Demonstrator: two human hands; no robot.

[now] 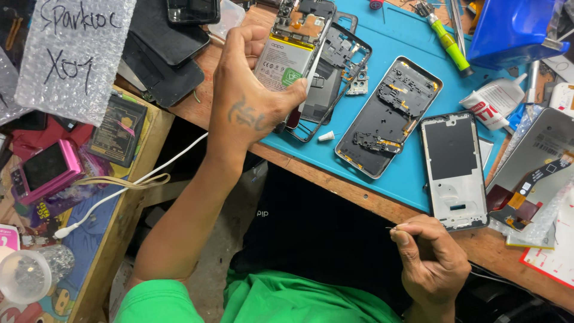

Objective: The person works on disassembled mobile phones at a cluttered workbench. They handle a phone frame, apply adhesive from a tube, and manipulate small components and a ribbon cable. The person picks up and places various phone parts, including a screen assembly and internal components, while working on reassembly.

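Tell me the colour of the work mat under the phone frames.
Blue: the work mat shows best in the head view.

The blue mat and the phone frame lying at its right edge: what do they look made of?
The blue mat looks like soft matte rubber or silicone: even colour, no glare. The phone frame looks like metal or hard plastic, with a pale inner plate and a dark glossy rim; which one is unclear.

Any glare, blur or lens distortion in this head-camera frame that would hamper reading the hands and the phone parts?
Head view: even light and soft shadows; the left hand and the opened phone it holds are sharp. Mild sheen on the blue mat, no blown-out glare. The right hand is sharp, but the thin tool it pinches is barely resolved. Wide-angle bending shows at the edges.
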